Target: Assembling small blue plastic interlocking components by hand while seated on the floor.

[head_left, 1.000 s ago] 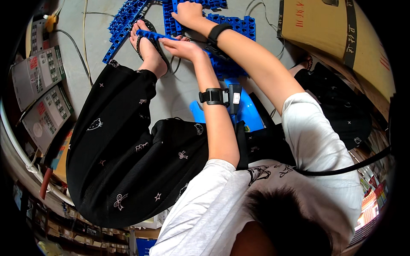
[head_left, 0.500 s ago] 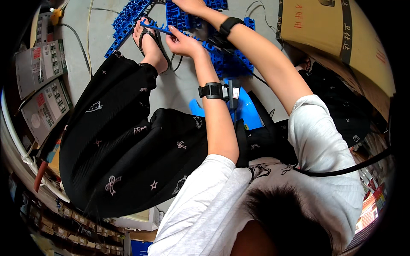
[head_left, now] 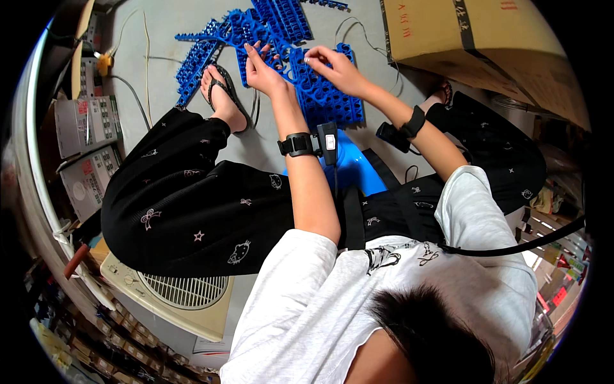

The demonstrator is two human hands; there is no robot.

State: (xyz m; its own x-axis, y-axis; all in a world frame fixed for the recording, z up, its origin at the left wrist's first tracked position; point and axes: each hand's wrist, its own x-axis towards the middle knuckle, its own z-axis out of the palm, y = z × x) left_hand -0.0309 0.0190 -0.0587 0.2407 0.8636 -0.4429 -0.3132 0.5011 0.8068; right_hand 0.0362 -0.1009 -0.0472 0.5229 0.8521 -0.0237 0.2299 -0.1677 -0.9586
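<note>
My left hand point(head_left: 265, 75) is raised over the blue plastic pieces, palm turned inward and fingers apart, with nothing plainly in it. To its right, my right hand point(head_left: 339, 72) has its fingers curled with the tips together; anything between them is too small to make out. Below the right hand lies a blue openwork panel point(head_left: 332, 105) with rows of round holes. A narrow blue toothed strip point(head_left: 199, 37) sticks out leftward from the pile. Another blue lattice piece point(head_left: 197, 67) slants beside my left foot, and a long ribbed one point(head_left: 284, 22) lies farther off.
A large cardboard box point(head_left: 473, 38) stands at the far right. Printed cartons point(head_left: 86, 125) line the left side. Thin cables point(head_left: 146, 77) cross the grey floor. A smooth blue plastic surface point(head_left: 358, 163) shows between my legs, and a cream vented appliance point(head_left: 185, 294) sits behind my left leg.
My right hand has come back toward me and to the right. The left hand no longer grips the blue strip and its fingers have spread. The whole view has shifted.
</note>
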